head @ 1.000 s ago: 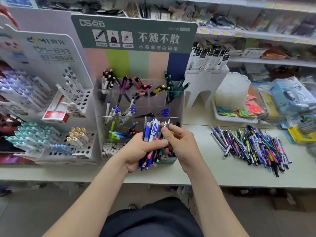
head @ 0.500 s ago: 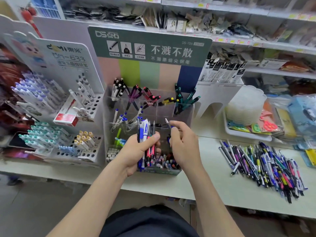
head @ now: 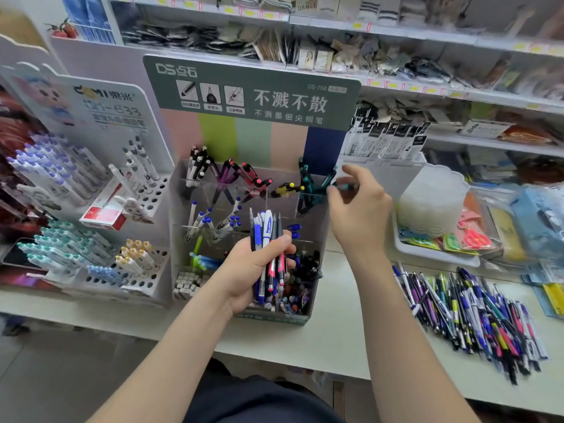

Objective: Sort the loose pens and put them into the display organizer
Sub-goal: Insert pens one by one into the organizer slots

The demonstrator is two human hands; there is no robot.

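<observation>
Stocked shop shelves point(head: 427, 71) rise behind a pale worktop point(head: 335, 340). On it stands a clear, tiered display organizer point(head: 253, 141) under a green header, between other pen racks point(head: 91, 227) and trays of stationery. A sprawling pile of loose pens point(head: 470, 315) lies on the worktop well to the right of the organizer and is yet to be sorted.

The person's left hand point(head: 247, 270) hangs in front of the organizer's lower tiers, its fingers wrapped around a bundle of mixed pens point(head: 268, 239) held upright: blue, white, grey and red. The right hand point(head: 360, 209) is raised to the top-right compartment. There its thumb and forefinger pinch a single teal pen point(head: 346, 187), blurred and lying roughly level, just beside the teal pens point(head: 308, 184) already standing in that slot.

The step appears to be slotting this pen in with its colour-mates. To do it cleanly, the pen likely needs to be tipped upright and fed down into a gap between the leaning teal pens rather than laid across them. It should be let go only once it rests inside the compartment wall. The left hand should hold the bundle steady, clear of the lower slots.
</observation>
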